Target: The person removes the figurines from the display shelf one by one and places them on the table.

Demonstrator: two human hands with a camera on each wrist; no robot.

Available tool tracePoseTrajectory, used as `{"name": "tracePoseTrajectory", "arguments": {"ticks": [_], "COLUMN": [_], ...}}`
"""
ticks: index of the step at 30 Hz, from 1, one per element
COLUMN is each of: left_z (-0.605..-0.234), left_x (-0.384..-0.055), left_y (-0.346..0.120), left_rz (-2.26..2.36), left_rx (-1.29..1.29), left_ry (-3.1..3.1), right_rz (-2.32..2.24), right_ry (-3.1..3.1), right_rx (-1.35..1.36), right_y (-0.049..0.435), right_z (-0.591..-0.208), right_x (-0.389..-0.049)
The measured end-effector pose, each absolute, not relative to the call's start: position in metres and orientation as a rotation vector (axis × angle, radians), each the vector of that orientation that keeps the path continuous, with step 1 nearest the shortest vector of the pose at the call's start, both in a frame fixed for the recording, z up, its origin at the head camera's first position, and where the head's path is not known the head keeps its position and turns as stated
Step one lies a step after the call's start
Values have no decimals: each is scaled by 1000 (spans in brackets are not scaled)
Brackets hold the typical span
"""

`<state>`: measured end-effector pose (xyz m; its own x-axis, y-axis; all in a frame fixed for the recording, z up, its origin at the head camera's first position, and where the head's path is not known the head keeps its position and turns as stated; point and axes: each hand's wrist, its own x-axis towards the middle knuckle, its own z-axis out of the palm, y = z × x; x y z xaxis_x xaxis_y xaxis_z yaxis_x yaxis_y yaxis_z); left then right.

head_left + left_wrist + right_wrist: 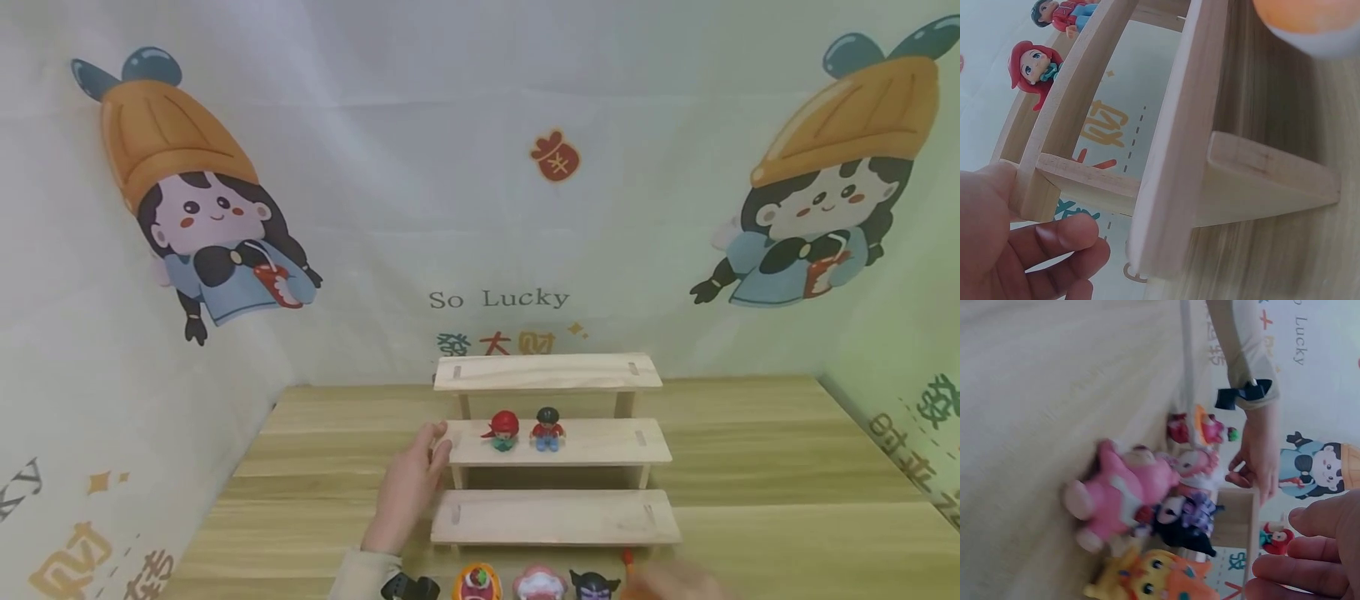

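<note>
My left hand (405,492) is at the left end of the middle shelf (600,442) of a stepped wooden stand. Its thumb touches the shelf end in the left wrist view, while the other fingers (1063,240) hang loosely bent below it. On that shelf stand a red-haired figurine (504,431) and a black-haired figurine (548,430) in red top and blue trousers. Blurred in the head view, my right hand (678,579) is at the front right of the stand. Its fingers (1300,575) are spread and hold nothing, close to a yellow and orange figurine (1154,581).
In front of the stand are an orange-rimmed figurine (477,581), a pink and white figurine (540,582), a black and purple figurine (595,585) and a pink bear figurine (1125,490). The top shelf (547,372) and bottom shelf (555,517) rise in steps. A printed cloth (375,167) hangs behind.
</note>
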<state>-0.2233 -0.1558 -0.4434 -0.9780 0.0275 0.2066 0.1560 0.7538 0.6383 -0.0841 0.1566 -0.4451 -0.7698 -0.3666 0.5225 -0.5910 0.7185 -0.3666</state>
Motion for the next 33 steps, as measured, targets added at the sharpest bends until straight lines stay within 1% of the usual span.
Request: {"name": "tracePoseTrajectory", "arguments": {"ticks": [1,5,7,10,16,21,27,33], "left_z": [-443,-442,-441,-440,-442,-443,-443,-443], "left_x": [-223,-221,-221,-221,-222,-223,-223,-222], "left_y": [-156,-156,-155,-154,-155,-156,-157,-157], "left_rz": [-1039,-1022,-1019,-1017,-990,-995,-982,-1005], "left_rx": [-147,-146,-143,-137,-143,-142,-148,-141], "left_ry": [-2766,-2771,-2773,-2781,-2785,-2779,-2772,-2783], "right_rz": [691,547,516,485,458,450,430,444], "right_ry": [-2394,-2383,-2375,-2379,-2361,-2476,-2498,-2534], "right_rx": [729,767,728,657,699,665,665,669], "right_y": [155,157,154,149,140,130,119,110], "right_z": [-443,-426,-419,-405,-378,-357,-347,-347], "right_x": [-85,-106,-115,-126,-147,-162,-181,-198]}}
